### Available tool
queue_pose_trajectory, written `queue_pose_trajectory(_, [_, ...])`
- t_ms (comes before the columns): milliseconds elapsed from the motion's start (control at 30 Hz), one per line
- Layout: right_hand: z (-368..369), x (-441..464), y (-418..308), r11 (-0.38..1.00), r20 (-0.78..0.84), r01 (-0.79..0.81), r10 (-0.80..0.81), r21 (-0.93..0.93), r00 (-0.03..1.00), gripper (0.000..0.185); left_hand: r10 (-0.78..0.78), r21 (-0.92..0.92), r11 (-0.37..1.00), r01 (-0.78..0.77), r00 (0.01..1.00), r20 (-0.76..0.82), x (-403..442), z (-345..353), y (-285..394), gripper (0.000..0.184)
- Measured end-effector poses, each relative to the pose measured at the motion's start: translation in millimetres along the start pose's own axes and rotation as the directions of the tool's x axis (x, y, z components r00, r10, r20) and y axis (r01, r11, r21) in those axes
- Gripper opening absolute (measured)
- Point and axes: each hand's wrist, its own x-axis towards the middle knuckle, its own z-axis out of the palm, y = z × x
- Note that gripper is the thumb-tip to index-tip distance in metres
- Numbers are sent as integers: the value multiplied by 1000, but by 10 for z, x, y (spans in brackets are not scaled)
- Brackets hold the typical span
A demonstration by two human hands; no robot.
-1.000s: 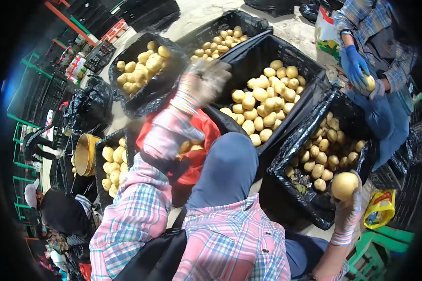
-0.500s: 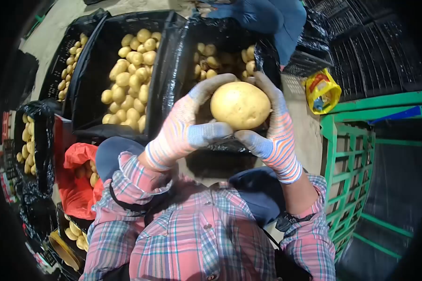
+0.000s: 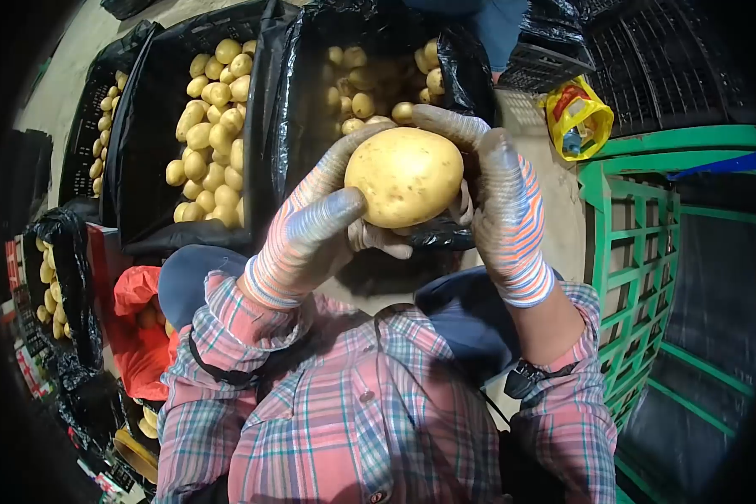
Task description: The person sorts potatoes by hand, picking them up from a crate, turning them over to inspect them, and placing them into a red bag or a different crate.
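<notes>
A large pale-yellow potato (image 3: 405,178) with small dark specks is held up in front of my chest. My left hand (image 3: 315,220), in a soiled striped glove, is closed around its left side, thumb on the near face and fingers beneath. Against its far right side curl the fingers of my gloved right hand (image 3: 500,197), whose thumb stands up off the potato. Beyond them is a crate lined with black plastic (image 3: 287,109), holding several smaller potatoes (image 3: 363,80). My hands hide its near part.
To the left, another black crate (image 3: 151,109) holds many potatoes, with a narrower one (image 3: 77,155) beside it. A red bag (image 3: 139,357) lies lower left. Right are a yellow bag (image 3: 578,122), stacked black crates (image 3: 664,76) and a green metal frame (image 3: 601,227). Another person's blue-clothed leg (image 3: 491,34) shows at the top.
The potato has turned and come slightly left in view. My left thumb has moved onto its near face, and my right thumb has lifted away. The crates appear shifted up and left.
</notes>
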Motion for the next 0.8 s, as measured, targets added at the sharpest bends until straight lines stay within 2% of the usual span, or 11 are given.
queue_pose_trajectory(67, [2,-7,-38,990,13,-94,93,105,996,71,-23,-55,998,24,1000,12,-30,12,-2,81])
queue_pose_trajectory(200, [121,-14,-90,760,73,290,-306,-582,949,53,-29,27,999,31,998,-49,-41,44,-95,85])
queue_pose_trajectory(267, [117,49,5,953,-107,210,-237,-219,966,41,-36,71,997,42,996,-76,-36,48,-115,88])
queue_pose_trajectory(400, [61,51,-52,991,-109,-121,127,56,986,48,-100,0,995,100,994,-44,-24,77,-95,96])
queue_pose_trajectory(467, [98,84,-34,998,-147,53,-56,-25,988,44,-56,76,995,62,996,-73,-15,116,-90,93])
queue_pose_trajectory(500, [129,72,-156,887,-102,204,-268,-414,958,40,16,140,990,-1,994,-109,-1,126,-131,93])
queue_pose_trajectory(600, [139,124,-77,561,100,364,-445,-743,890,30,218,242,954,-179,965,-145,-15,173,-296,84])
queue_pose_trajectory(667, [118,205,24,938,-116,85,-131,-337,985,33,56,219,975,-26,990,-129,-47,219,-173,80])
queue_pose_trajectory(733, [-25,300,134,906,-6,158,-174,-392,985,38,68,269,962,-37,992,-108,-53,195,-224,81])
queue_pose_trajectory(767, [-28,296,149,982,-18,-50,47,-180,999,38,50,228,973,-27,994,-93,-45,179,-231,82])
queue_pose_trajectory(800, [-23,299,201,984,-11,-45,44,-172,999,38,35,190,982,-19,996,-81,-47,152,-225,83])
